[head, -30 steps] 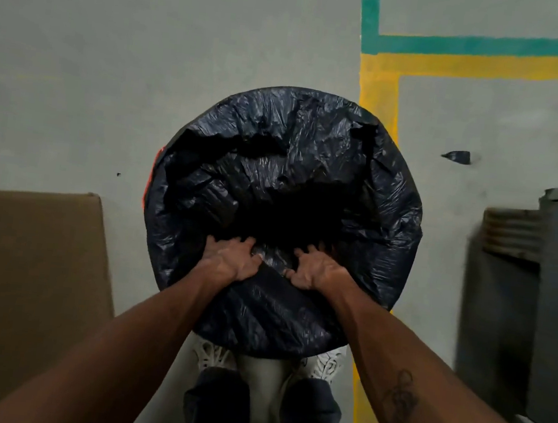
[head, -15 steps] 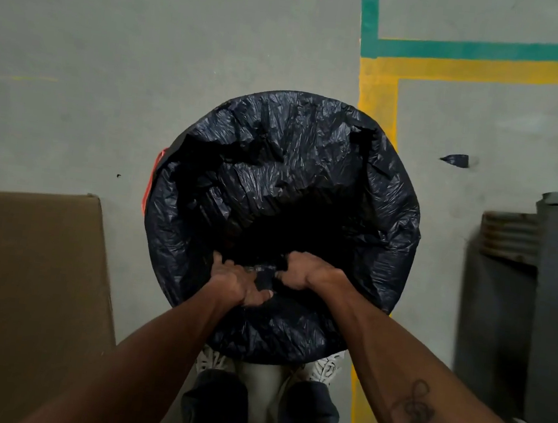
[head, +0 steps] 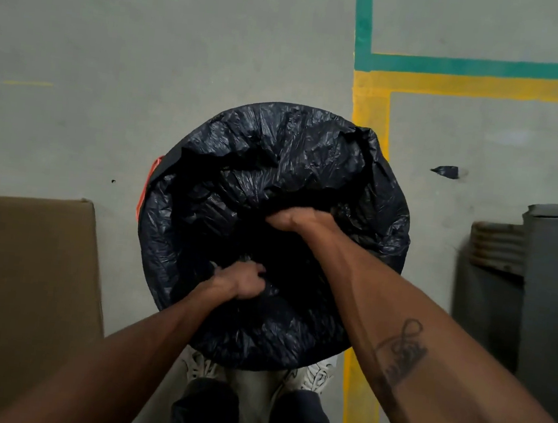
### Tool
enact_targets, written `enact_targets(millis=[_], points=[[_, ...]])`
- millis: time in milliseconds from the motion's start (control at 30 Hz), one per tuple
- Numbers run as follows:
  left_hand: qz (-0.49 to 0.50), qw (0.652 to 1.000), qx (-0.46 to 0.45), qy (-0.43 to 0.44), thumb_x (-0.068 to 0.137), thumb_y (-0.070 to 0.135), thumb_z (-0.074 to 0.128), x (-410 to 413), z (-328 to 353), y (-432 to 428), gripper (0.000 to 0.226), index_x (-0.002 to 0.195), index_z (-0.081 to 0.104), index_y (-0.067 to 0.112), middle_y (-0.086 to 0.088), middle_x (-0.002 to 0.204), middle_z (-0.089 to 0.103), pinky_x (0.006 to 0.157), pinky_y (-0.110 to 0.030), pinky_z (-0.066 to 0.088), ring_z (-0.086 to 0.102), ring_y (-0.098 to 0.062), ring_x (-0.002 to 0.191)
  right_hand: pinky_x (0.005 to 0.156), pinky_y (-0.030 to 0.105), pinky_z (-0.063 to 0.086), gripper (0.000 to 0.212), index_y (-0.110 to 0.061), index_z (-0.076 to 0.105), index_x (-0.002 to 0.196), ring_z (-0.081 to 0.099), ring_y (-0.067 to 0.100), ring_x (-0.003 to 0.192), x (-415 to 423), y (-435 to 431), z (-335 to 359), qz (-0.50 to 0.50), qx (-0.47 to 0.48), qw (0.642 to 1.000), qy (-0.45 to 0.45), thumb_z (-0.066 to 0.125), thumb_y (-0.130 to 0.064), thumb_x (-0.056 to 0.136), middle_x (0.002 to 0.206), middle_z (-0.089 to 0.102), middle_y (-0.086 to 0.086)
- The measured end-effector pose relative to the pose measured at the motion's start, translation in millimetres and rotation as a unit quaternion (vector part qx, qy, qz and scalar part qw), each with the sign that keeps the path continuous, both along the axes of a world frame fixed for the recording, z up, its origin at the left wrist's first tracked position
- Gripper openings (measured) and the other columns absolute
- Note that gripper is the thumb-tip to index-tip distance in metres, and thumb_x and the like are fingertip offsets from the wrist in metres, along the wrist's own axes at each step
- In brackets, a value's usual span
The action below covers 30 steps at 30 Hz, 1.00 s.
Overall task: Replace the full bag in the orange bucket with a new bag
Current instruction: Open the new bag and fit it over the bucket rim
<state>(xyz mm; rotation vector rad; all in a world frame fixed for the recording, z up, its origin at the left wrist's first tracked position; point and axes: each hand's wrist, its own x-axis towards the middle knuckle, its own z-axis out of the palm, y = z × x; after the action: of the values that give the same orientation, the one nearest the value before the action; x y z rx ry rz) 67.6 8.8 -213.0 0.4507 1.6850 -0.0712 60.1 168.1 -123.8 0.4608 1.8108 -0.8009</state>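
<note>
As left hand [head: 243, 281] and right hand [head: 299, 221] grip it, the bag [head: 311, 152] gapes upward.

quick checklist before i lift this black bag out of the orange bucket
1. Left hand grips the black bag at its near edge: ok.
2. Right hand grips bag plastic farther in: ok.
3. Bag mouth gathered all round: not ok, the far side lies draped over the rim of the orange bucket.
4. How full the bag is: cannot tell, the inside is dark.
5. Bucket stands apart from the cardboard box: ok, bare floor shows between them.
</note>
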Motion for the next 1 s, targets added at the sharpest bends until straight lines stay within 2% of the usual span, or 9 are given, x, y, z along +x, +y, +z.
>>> enact_targets(millis=[33,100,200,267,367,500,667,833,1000], points=[[0.092,0.995,0.037,0.025,0.091,0.019,0.046,-9,3,5,0.036,0.122,0.064,0.017,-0.011,0.13,0.062,0.104,-0.035,0.043,0.057,-0.03,0.121,0.113,0.034,0.03,0.057,0.0,0.044,0.143,0.047,0.029,0.133,0,-9,3,0.002,-0.002,1.0,-0.001,0.028,-0.041,0.106,0.142,0.051,0.024],[0.22,0.969,0.076,0.08,0.088,0.009,0.049,-31,10,13,0.023,0.095,0.071,0.006,-0.014,0.099,0.071,0.075,-0.03,0.047,0.066,-0.03,0.096,0.098,0.034,0.043,0.091,0.0,0.054,0.134,0.062,0.027,0.106,10,-22,-35,0.06,0.016,0.998,0.007,0.029,-0.075,0.09,0.105,0.073,0.021],[0.279,0.95,0.067,0.121,0.089,0.013,0.051,-55,13,21,0.025,0.095,0.071,0.0,-0.019,0.101,0.071,0.075,-0.032,0.048,0.066,-0.033,0.098,0.108,0.039,0.037,0.054,-0.01,0.046,0.139,0.052,0.031,0.128,39,-38,-78,0.122,0.071,0.989,0.038,0.047,-0.045,0.098,0.138,0.057,0.016],[0.236,0.962,0.051,0.126,0.093,0.015,0.049,-60,9,23,0.033,0.113,0.065,-0.004,-0.024,0.119,0.065,0.084,-0.032,0.048,0.062,-0.036,0.11,0.117,0.047,0.018,0.071,-0.015,0.021,0.154,0.031,0.034,0.144,61,-43,-85,0.146,0.061,0.987,0.005,0.044,-0.053,0.098,0.157,0.031,0.016],[0.021,0.992,0.064,0.107,0.097,0.028,0.048,-54,4,19,0.047,0.137,0.051,0.005,-0.02,0.139,0.055,0.1,-0.033,0.043,0.053,-0.034,0.126,0.119,0.051,0.007,0.086,-0.022,-0.001,0.158,0.006,0.036,0.15,83,-50,-103,0.173,0.039,0.979,-0.098,0.036,-0.068,0.094,0.165,-0.003,0.011],[-0.252,0.966,0.004,0.06,0.095,0.06,0.034,-23,-9,-5,0.072,0.156,0.014,0.028,-0.005,0.161,0.026,0.114,-0.053,0.018,0.025,-0.031,0.146,0.119,0.047,0.018,0.082,-0.018,0.004,0.158,0.015,0.038,0.149,90,-53,-103,0.146,0.04,0.982,-0.116,0.039,-0.061,0.096,0.165,-0.002,0.012],[-0.276,0.956,-0.1,0.014,0.085,0.08,0.011,8,-18,-21,0.084,0.156,0.008,0.034,-0.002,0.165,0.011,0.115,-0.06,-0.011,0.007,-0.03,0.151,0.109,0.035,0.037,0.057,-0.01,0.035,0.148,0.043,0.032,0.136,70,-40,-89,0.02,0.042,0.998,-0.033,0.05,-0.022,0.094,0.15,0.042,0.016],[-0.273,0.956,-0.107,0.007,0.084,0.083,0.009,11,-13,-13,0.089,0.157,0.01,0.032,-0.006,0.163,0.018,0.117,-0.059,-0.011,0.011,-0.028,0.151,0.111,0.034,0.034,0.054,-0.009,0.033,0.149,0.041,0.031,0.139,63,-29,-86,0.001,0.051,0.998,-0.039,0.046,-0.021,0.097,0.153,0.039,0.014],[-0.27,0.958,-0.09,0.018,0.083,0.083,0.008,14,-10,-20,0.089,0.156,0.016,0.032,-0.006,0.162,0.023,0.116,-0.06,-0.01,0.017,-0.029,0.15,0.113,0.038,0.033,0.055,-0.008,0.037,0.149,0.039,0.031,0.14,90,-37,-96,0.107,0.065,0.988,-0.095,0.046,-0.03,0.099,0.154,0.038,0.014]])
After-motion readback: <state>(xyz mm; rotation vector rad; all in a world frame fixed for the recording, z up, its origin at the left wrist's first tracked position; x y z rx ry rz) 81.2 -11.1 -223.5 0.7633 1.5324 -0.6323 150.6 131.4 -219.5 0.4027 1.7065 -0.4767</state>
